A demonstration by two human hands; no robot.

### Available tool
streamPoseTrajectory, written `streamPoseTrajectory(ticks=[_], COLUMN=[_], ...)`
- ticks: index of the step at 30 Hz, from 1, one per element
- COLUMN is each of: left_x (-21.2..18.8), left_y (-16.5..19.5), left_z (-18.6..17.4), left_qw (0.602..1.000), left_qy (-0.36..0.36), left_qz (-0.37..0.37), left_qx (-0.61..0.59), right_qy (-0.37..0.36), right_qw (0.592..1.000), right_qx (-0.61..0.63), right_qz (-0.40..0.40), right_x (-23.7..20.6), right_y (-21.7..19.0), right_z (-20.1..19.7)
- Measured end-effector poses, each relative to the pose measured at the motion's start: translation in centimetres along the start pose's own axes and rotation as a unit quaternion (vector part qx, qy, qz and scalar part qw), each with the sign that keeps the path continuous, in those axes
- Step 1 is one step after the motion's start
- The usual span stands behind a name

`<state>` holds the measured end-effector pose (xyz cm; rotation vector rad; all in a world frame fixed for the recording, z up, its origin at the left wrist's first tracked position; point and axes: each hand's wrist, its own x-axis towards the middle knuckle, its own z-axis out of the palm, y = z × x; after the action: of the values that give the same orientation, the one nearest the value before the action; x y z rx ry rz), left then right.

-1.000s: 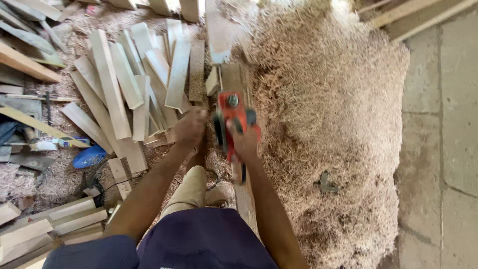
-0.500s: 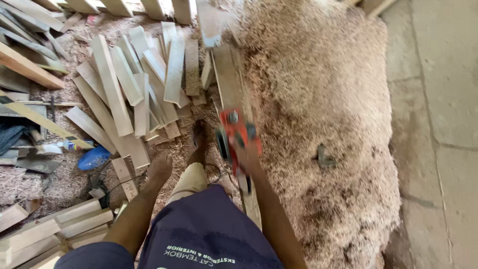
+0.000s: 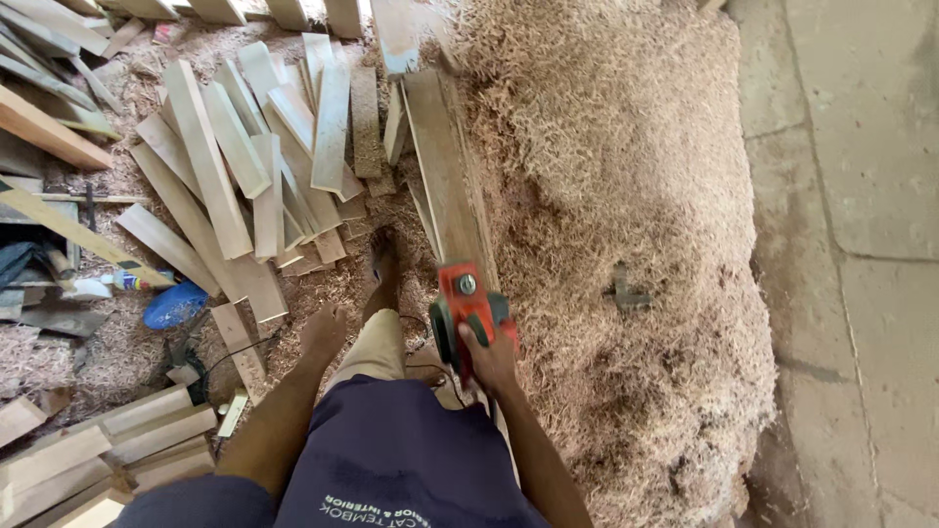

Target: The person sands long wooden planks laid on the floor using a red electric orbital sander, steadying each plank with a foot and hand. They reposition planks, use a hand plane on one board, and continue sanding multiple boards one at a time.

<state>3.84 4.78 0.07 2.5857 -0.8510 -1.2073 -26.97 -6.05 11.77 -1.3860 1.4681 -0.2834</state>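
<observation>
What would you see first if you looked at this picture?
First, the red planer in the middle, gripped by the right hand on a long plank. Next, the huge heap of shavings on the right. To the left lie scattered boards, and the left hand hangs empty near the knee.
</observation>
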Motion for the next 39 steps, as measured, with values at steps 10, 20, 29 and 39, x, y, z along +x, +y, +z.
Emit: streamPoseTrajectory(ticks=[10, 20, 29, 39], left_x=[3.4, 3.3, 0.5, -2.7], left_y=[-0.7, -1.2, 0.7, -0.5], left_z=[-4.2, -6.1, -2.8, -0.5], left_qw=[0.995, 0.995, 0.996, 0.998], left_qy=[0.001, 0.009, 0.062, 0.044], left_qz=[-0.087, -0.090, 0.064, 0.043], left_qx=[-0.038, -0.036, -0.032, -0.021], right_qy=[0.057, -0.004, -0.045, 0.003], right_qw=[0.990, 1.000, 0.996, 0.999], right_qx=[-0.001, -0.010, -0.069, 0.037], right_qz=[-0.128, 0.020, -0.029, 0.026], right_x=[22.8, 26.4, -1.2, -4.7], right_y=[-15.5, -19.9, -0.6, 2.8], right_z=[4.1, 3.6, -1.5, -1.2])
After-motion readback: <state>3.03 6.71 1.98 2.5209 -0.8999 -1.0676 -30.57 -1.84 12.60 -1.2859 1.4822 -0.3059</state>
